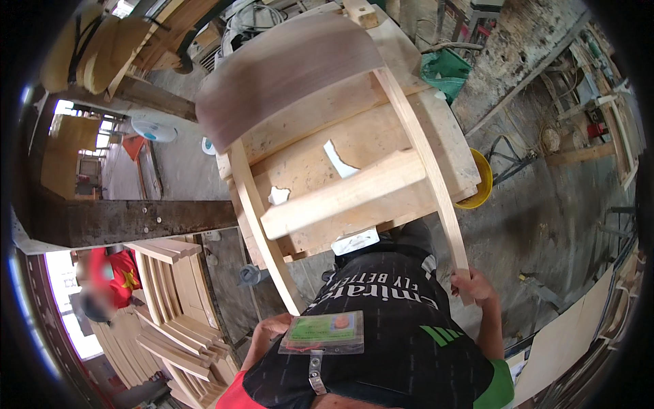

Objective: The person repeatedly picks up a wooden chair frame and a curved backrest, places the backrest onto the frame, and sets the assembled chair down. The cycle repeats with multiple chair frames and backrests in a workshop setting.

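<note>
A wooden chair back frame (351, 194) lies before me, with two pale posts, a pale cross rail and a wide curved brown backrest (293, 71) at its far end. The backrest is smeared by motion. Around the near end of the right post, my right hand (477, 286) is closed. My left hand (274, 326) is at the near end of the left post, its fingers partly hidden beside my hanging badge (323, 332); it appears to grip the post. Beneath the frame is a worn wooden worktable (306, 150), with a white curved scrap (338, 160) and a smaller white piece (278, 196) on it.
A yellow bucket (480, 178) stands right of the table, below a green bag (446, 73). At lower left are stacked wooden frame parts (180, 320), with a person in red (122, 269) beyond. A dark beam (150, 221) runs toward the table's left side.
</note>
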Available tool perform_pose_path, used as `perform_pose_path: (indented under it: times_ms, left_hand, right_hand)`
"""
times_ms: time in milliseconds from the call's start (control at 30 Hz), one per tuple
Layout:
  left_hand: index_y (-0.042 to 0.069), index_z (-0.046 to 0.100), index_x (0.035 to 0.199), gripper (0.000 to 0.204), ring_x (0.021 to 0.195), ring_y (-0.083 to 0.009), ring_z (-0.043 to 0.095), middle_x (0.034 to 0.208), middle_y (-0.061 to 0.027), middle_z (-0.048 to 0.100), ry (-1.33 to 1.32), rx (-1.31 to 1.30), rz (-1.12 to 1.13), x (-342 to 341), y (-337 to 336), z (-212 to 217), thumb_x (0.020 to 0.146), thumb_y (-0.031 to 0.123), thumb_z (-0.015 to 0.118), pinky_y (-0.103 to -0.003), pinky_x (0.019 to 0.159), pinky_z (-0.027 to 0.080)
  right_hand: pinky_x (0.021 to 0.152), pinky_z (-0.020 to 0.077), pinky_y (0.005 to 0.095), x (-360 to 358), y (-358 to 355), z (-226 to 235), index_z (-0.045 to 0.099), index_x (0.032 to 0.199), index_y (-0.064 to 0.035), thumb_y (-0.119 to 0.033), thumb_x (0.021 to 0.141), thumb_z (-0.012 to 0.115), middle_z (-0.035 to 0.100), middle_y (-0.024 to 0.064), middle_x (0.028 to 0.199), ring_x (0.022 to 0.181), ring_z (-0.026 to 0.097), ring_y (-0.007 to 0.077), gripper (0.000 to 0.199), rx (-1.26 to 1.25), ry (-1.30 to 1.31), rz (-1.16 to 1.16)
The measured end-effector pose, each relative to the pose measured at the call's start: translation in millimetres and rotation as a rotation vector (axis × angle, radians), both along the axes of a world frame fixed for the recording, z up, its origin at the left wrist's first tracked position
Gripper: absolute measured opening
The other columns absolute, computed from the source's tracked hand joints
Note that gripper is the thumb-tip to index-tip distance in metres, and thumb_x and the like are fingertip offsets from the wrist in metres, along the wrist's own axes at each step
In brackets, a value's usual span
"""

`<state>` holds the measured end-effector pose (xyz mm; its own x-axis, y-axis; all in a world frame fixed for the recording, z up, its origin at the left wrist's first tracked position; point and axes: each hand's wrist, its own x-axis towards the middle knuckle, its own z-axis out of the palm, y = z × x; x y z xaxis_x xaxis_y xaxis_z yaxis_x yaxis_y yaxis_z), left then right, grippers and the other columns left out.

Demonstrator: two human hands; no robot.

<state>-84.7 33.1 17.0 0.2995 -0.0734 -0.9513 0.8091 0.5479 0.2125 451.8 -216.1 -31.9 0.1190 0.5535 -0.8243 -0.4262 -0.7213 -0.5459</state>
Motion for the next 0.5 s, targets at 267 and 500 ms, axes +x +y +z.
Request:
perform_pose_path:
  times_ms: [267, 500]
  left_hand:
    - [0.003, 0.072, 0.114, 0.039, 0.086, -0.0193, 0.070, 0.092, -0.0092, 0.073, 0.102, 0.134, -0.788, 49, 50, 1, 0.100, 0.038, 0.065, -0.036, 0.074, 0.054]
    - [-0.001, 0.074, 0.100, 0.039, 0.073, -0.0132, 0.065, 0.080, -0.0068, 0.071, -0.125, 1.208, -0.295, 214, 180, 6, 0.103, 0.035, 0.060, -0.032, 0.064, 0.051]
  right_hand:
    - [0.093, 0.0535, 0.0433, -24, -25, -20, 0.063, 0.130, -0.0064, -0.034, 0.078, 0.086, 0.073, 0.0168, 0.108, 0.105, 0.070, 0.0353, 0.063, -0.243, -0.564, 0.472]
    - [0.101, 0.0481, 0.0484, -14, 35, -16, 0.056, 0.139, -0.0040, -0.033, 0.082, 0.081, 0.062, 0.0244, 0.128, 0.120, 0.060, 0.0417, 0.069, 0.018, -1.018, 0.162]
